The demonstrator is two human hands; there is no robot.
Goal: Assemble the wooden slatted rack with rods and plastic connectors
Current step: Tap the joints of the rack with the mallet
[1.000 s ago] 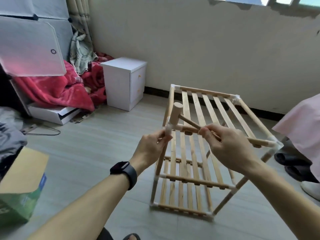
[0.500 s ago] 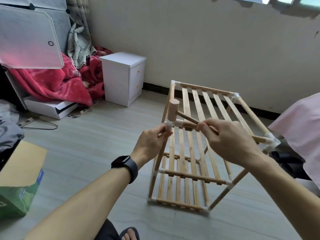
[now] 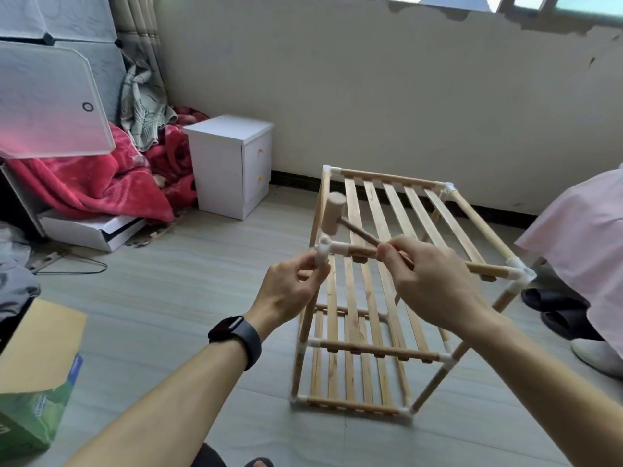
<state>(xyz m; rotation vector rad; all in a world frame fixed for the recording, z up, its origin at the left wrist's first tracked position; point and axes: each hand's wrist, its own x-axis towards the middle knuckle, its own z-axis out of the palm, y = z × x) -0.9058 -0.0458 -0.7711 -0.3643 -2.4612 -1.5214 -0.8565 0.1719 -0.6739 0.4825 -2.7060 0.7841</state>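
Box (image 3: 33, 416) stands open, contents hidden; right hand (image 3: 435, 281) grips mallet (image 3: 332, 214) above connector (image 3: 325, 251).

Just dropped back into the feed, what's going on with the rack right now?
A person is working on the wooden rack, which stands on the floor with its slatted shelves fitted. The left hand pinches the white plastic connector at the near left top corner. The right hand grips a small wooden mallet by its handle, with the head poised right over that connector.
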